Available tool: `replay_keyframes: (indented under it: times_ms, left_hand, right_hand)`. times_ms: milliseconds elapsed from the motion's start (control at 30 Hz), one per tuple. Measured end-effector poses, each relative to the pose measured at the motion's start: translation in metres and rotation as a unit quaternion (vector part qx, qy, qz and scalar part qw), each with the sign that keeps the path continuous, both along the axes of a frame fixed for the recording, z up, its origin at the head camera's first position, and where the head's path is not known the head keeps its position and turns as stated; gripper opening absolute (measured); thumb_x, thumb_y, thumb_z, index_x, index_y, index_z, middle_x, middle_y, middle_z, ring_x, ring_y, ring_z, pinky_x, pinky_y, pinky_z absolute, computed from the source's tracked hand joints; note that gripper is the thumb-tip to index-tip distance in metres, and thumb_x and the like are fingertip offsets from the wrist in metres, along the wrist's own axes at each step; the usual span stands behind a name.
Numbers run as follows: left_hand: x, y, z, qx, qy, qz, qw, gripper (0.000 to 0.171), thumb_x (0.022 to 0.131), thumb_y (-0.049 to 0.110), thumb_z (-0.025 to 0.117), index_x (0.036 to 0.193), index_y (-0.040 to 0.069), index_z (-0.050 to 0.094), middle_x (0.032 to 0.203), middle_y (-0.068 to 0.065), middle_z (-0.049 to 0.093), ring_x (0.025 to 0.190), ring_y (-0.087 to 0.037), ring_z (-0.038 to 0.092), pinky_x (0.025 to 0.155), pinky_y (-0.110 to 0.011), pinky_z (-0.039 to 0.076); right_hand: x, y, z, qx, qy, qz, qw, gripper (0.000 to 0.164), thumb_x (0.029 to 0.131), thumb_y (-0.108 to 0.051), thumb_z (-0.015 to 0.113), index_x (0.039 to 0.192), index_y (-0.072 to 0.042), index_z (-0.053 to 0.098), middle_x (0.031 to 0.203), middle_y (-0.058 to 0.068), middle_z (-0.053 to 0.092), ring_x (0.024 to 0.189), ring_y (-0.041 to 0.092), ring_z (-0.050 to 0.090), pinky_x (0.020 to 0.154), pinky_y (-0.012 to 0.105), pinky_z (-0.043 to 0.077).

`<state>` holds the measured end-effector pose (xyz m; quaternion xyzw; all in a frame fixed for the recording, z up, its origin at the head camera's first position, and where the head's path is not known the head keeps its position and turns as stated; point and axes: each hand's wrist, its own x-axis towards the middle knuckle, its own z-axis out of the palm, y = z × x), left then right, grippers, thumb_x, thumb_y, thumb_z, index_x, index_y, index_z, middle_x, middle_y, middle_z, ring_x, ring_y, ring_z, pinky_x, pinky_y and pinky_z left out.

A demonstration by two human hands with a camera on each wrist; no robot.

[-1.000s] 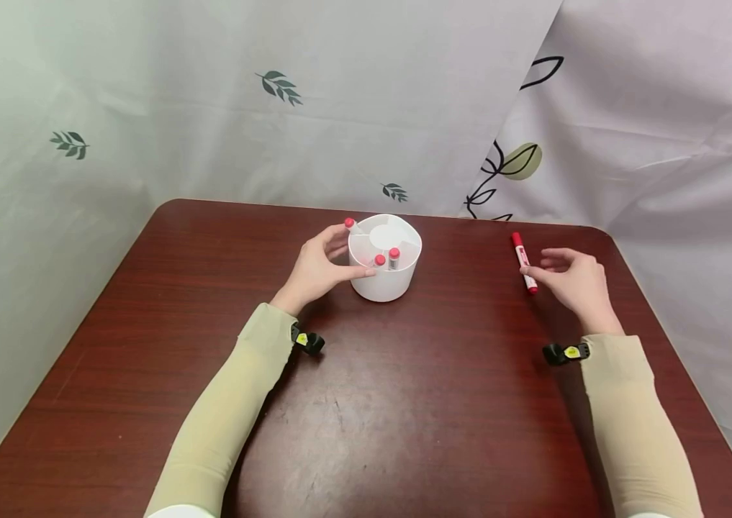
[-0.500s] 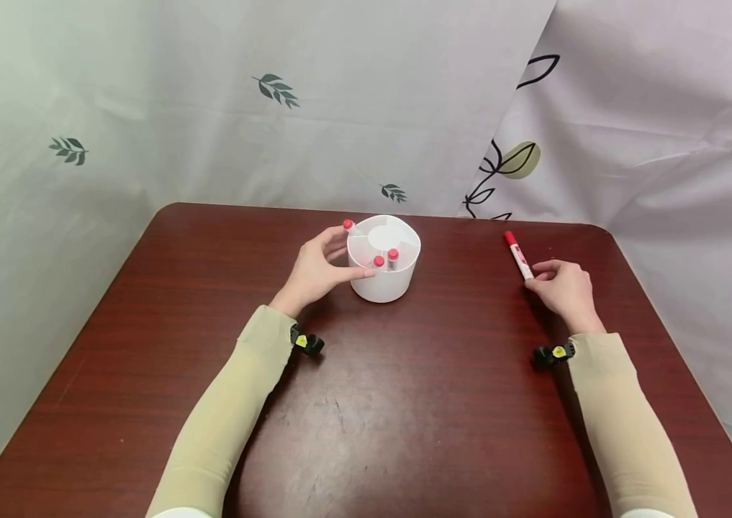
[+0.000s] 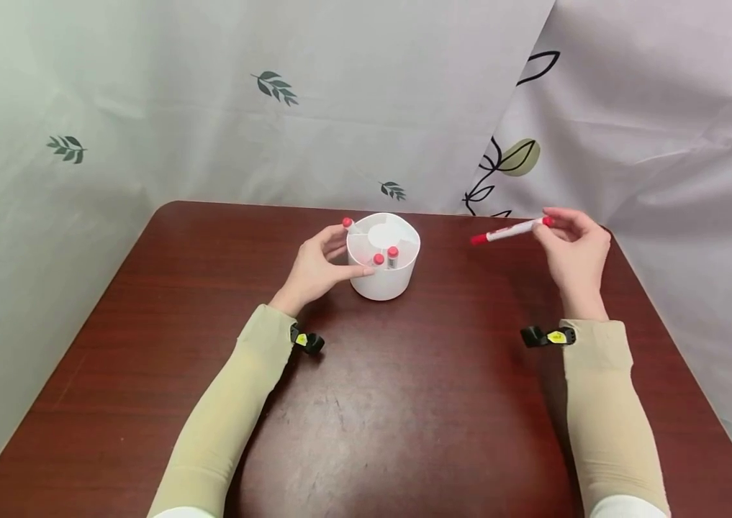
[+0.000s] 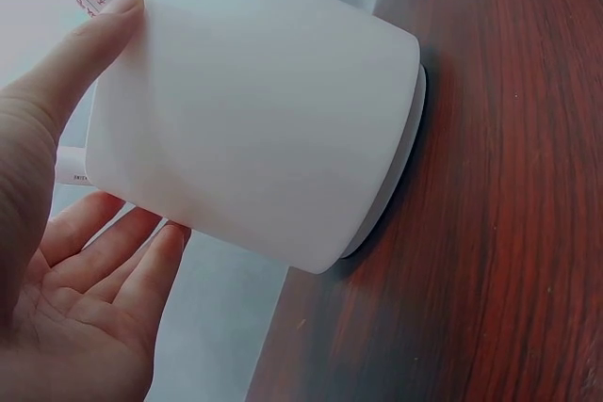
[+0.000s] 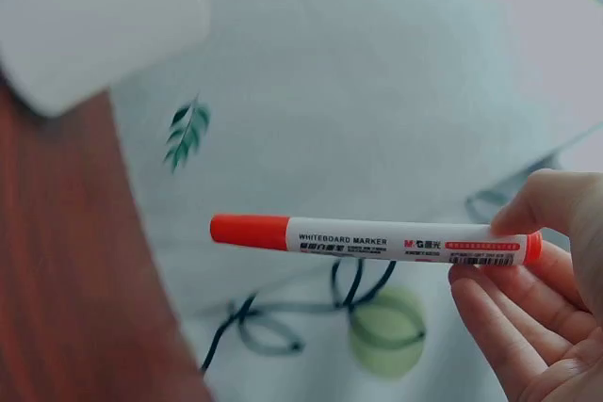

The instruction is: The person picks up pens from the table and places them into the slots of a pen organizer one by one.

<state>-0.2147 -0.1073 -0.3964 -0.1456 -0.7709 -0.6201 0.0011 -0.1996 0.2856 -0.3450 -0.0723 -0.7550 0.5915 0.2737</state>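
A white pen holder [image 3: 382,284] with several compartments stands upright toward the back of the table. My left hand [image 3: 317,267] grips it from the left, thumb at the near rim and fingers along the far side, as the left wrist view shows. Three red-ended markers stick up from it, two by the near rim [image 3: 393,254] and one leaning out at the left [image 3: 348,224]. Over on the right, my right hand [image 3: 576,248] pinches a red whiteboard marker [image 5: 377,240] by one end, thumb against fingers. The marker is raised, nearly level, its red cap pointing left toward the holder.
The dark reddish wooden table [image 3: 378,403] has rounded back corners. Behind it and at both sides hangs a pale curtain [image 3: 210,108] with leaf prints. Each wrist carries a small black camera on a beige sleeve [image 3: 223,417].
My right hand took hold of the marker on the table, lifted it, and swung it from slanted to nearly level, cap leftward. The left hand and the pen holder stayed in place.
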Motion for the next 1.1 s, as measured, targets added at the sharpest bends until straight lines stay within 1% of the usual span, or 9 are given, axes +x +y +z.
replay_keyframes:
  times_ms: [67, 167, 333, 533, 633, 700, 767, 933, 1100]
  left_hand:
    - [0.000, 0.000, 0.000, 0.002, 0.000, 0.000, 1.0000, 0.081, 0.072, 0.028, 0.096, 0.140, 0.010, 0.057, 0.133, -0.002, 0.062, 0.118, -0.019, 0.063, 0.104, -0.034, 0.050]
    - [0.000, -0.001, -0.001, 0.006, -0.002, -0.001, 1.0000, 0.081, 0.072, 0.026, 0.096, 0.140, 0.010, 0.057, 0.133, -0.002, 0.062, 0.118, -0.019, 0.063, 0.104, -0.036, 0.049]
    - [-0.001, -0.002, 0.001, 0.006, 0.001, -0.003, 1.0000, 0.081, 0.072, 0.025, 0.096, 0.141, 0.009, 0.056, 0.133, -0.003, 0.062, 0.118, -0.020, 0.063, 0.105, -0.038, 0.049]
    - [-0.003, -0.002, 0.003, -0.002, 0.003, -0.004, 1.0000, 0.081, 0.073, 0.025, 0.095, 0.141, 0.009, 0.056, 0.133, -0.006, 0.062, 0.118, -0.019, 0.063, 0.105, -0.037, 0.049]
    - [-0.003, -0.002, 0.003, -0.006, 0.004, -0.003, 1.0000, 0.080, 0.073, 0.025, 0.095, 0.141, 0.008, 0.056, 0.133, -0.007, 0.062, 0.118, -0.019, 0.064, 0.104, -0.035, 0.050]
    - [-0.003, -0.001, 0.003, -0.008, 0.004, -0.002, 1.0000, 0.080, 0.073, 0.025, 0.095, 0.141, 0.008, 0.056, 0.133, -0.006, 0.062, 0.118, -0.019, 0.064, 0.103, -0.033, 0.050]
    - [-0.003, -0.001, 0.003, -0.008, 0.003, -0.002, 1.0000, 0.080, 0.073, 0.026, 0.095, 0.141, 0.008, 0.056, 0.133, -0.006, 0.062, 0.119, -0.020, 0.063, 0.103, -0.032, 0.050]
    - [-0.003, -0.001, 0.002, -0.006, 0.001, -0.002, 1.0000, 0.081, 0.073, 0.026, 0.095, 0.142, 0.009, 0.055, 0.134, -0.006, 0.061, 0.119, -0.019, 0.063, 0.104, -0.035, 0.050]
    - [-0.002, 0.000, 0.001, -0.006, 0.002, -0.001, 1.0000, 0.081, 0.073, 0.025, 0.095, 0.141, 0.008, 0.055, 0.133, -0.006, 0.062, 0.119, -0.019, 0.063, 0.105, -0.038, 0.049]
  right_hand:
    - [0.000, -0.012, 0.012, -0.036, 0.037, 0.022, 0.998, 0.024, 0.083, -0.001, 0.079, 0.107, -0.005, 0.078, 0.095, 0.004, 0.073, 0.076, 0.011, 0.070, 0.071, 0.016, 0.055]
    - [0.001, -0.029, 0.030, -0.078, 0.080, 0.051, 0.992, 0.027, 0.080, 0.001, 0.083, 0.107, -0.002, 0.078, 0.097, 0.008, 0.074, 0.077, 0.015, 0.071, 0.073, 0.018, 0.057]
    - [-0.005, -0.054, 0.060, -0.104, 0.133, 0.091, 0.981, 0.029, 0.080, 0.001, 0.085, 0.107, 0.003, 0.076, 0.097, 0.012, 0.073, 0.077, 0.020, 0.071, 0.077, 0.023, 0.059]
    - [-0.014, -0.084, 0.094, -0.092, 0.151, 0.127, 0.976, 0.027, 0.080, -0.002, 0.086, 0.106, -0.002, 0.079, 0.096, 0.012, 0.074, 0.078, 0.022, 0.070, 0.081, 0.026, 0.058]
    - [-0.016, -0.095, 0.102, -0.085, 0.146, 0.144, 0.975, 0.026, 0.081, -0.004, 0.085, 0.106, -0.004, 0.080, 0.096, 0.012, 0.074, 0.078, 0.022, 0.069, 0.082, 0.027, 0.058]
    - [-0.017, -0.101, 0.104, -0.077, 0.138, 0.157, 0.975, 0.024, 0.082, -0.005, 0.085, 0.106, -0.006, 0.080, 0.096, 0.011, 0.073, 0.078, 0.021, 0.070, 0.082, 0.027, 0.058]
    - [-0.022, -0.104, 0.096, -0.057, 0.125, 0.164, 0.977, 0.025, 0.083, -0.007, 0.085, 0.107, -0.007, 0.080, 0.097, 0.009, 0.074, 0.079, 0.020, 0.070, 0.082, 0.027, 0.058]
    - [-0.036, -0.108, 0.065, 0.010, 0.089, 0.178, 0.980, 0.028, 0.085, -0.012, 0.085, 0.113, -0.011, 0.079, 0.102, 0.005, 0.075, 0.086, 0.016, 0.072, 0.084, 0.027, 0.059]
    - [-0.036, -0.119, 0.041, 0.052, 0.043, 0.202, 0.977, 0.029, 0.087, -0.014, 0.083, 0.115, -0.009, 0.078, 0.104, 0.006, 0.075, 0.089, 0.016, 0.072, 0.082, 0.027, 0.059]
